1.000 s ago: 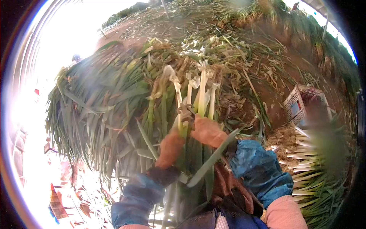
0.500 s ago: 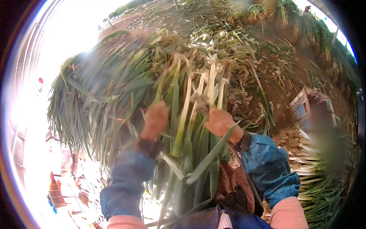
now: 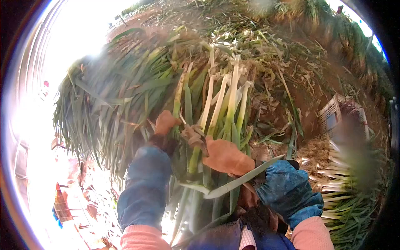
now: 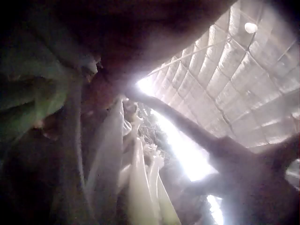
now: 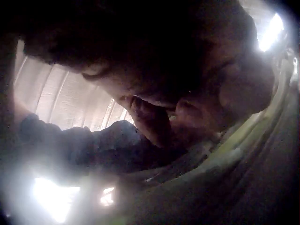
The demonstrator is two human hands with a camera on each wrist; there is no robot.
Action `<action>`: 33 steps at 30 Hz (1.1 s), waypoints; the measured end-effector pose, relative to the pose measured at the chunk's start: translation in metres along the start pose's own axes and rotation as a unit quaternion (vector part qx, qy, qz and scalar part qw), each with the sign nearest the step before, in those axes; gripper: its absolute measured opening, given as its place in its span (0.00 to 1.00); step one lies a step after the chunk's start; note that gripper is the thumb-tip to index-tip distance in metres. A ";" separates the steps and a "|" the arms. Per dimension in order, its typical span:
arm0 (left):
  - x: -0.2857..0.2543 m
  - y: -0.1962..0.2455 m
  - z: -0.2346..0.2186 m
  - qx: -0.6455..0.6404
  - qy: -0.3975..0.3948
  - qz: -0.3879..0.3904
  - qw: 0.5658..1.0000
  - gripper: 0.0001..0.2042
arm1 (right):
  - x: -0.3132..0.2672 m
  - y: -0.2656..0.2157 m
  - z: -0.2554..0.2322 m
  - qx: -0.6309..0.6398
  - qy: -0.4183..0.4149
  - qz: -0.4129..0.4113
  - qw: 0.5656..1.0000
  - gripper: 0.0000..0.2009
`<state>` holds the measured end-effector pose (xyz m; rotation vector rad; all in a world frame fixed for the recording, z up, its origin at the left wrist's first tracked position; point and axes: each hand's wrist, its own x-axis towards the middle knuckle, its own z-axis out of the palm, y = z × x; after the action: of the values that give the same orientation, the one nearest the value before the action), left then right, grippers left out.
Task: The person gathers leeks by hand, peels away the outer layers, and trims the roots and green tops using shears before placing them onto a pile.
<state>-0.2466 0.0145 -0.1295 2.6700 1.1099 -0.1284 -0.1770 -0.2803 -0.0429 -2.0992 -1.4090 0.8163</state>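
Observation:
A bunch of leeks, white ends up and away, lies in front of the person's body. Across their green part rests the gloved right hand, gripping the bunch; its fingertips look grey-brown. Dark and close, the right hand shows bent fingers over the leaves in the right wrist view. The left hand, in an orange glove, is left of the bunch, beside a green and yellow stalk; its finger grip is hidden. White leek stalks rise below the dark left hand in the left wrist view.
A large heap of leeks spreads on the left. Peeled leaves litter the ground ahead. At right stand a plastic crate and a row of leeks with white ends. One long leaf crosses below the right hand.
From holding close together at the bunch, the left hand has moved left and up, away from the right. The right hand has lowered along the stalks, its fingers now reaching further left.

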 end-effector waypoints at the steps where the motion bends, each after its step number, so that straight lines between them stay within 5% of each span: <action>1: -0.008 -0.002 0.005 -0.007 0.018 -0.002 1.000 0.26 | -0.003 -0.001 0.003 -0.001 -0.011 -0.002 1.000 0.17; 7: -0.064 0.030 -0.006 -0.056 0.078 -0.084 0.992 0.23 | -0.014 -0.005 0.015 0.028 0.002 -0.044 0.999 0.16; 13: -0.107 0.029 -0.010 -0.114 -0.045 -0.023 0.992 0.21 | -0.003 0.006 0.023 -0.007 0.012 0.005 1.000 0.19; 17: -0.146 0.035 0.002 -0.141 0.010 -0.011 0.990 0.21 | 0.008 0.007 0.021 -0.036 0.044 -0.004 0.998 0.15; 23: -0.188 0.041 -0.006 -0.165 -0.015 -0.010 0.986 0.20 | 0.040 0.016 0.023 -0.038 0.063 0.045 0.996 0.16; 26: -0.189 0.043 -0.009 -0.146 -0.024 -0.042 0.988 0.20 | 0.034 0.016 0.021 -0.032 0.072 0.037 0.996 0.19; 33: -0.150 0.072 -0.024 -0.110 0.034 0.068 0.991 0.15 | 0.006 0.030 0.005 -0.032 0.151 0.045 0.987 0.20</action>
<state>-0.3020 -0.1318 -0.0665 2.5564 0.8992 0.1044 -0.1598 -0.2853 -0.0678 -2.2366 -1.1995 0.4646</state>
